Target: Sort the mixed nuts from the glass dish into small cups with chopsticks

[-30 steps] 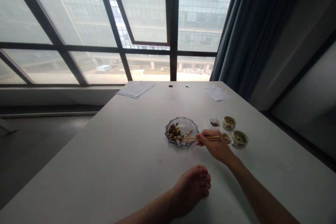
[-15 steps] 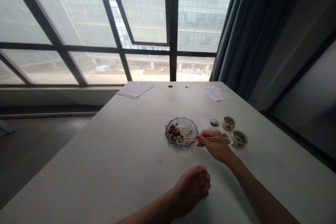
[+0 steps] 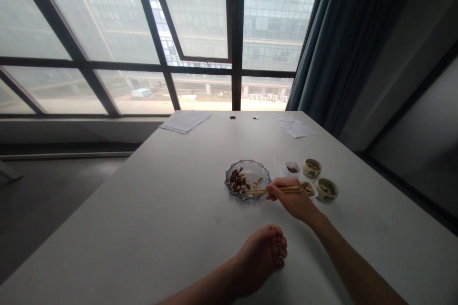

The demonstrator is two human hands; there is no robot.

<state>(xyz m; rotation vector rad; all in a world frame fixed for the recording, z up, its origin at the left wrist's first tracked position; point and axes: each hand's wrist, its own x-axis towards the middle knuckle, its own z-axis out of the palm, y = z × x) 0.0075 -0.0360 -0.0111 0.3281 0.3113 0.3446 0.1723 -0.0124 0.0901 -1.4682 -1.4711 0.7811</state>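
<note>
Right hand (image 3: 293,200) holds chopsticks (image 3: 272,191) level over glass dish (image 3: 247,179)

The right hand (image 3: 291,200) grips a pair of wooden chopsticks (image 3: 272,190) whose tips reach left into a glass dish (image 3: 247,179) of mixed nuts. The left hand (image 3: 261,255) rests curled on the white desk (image 3: 143,209), nearer the person. Just right of the dish stand a small white tub (image 3: 292,168) and two round cups (image 3: 312,167) (image 3: 327,189). Papers (image 3: 185,121) lie at the far edge by the window.
</note>
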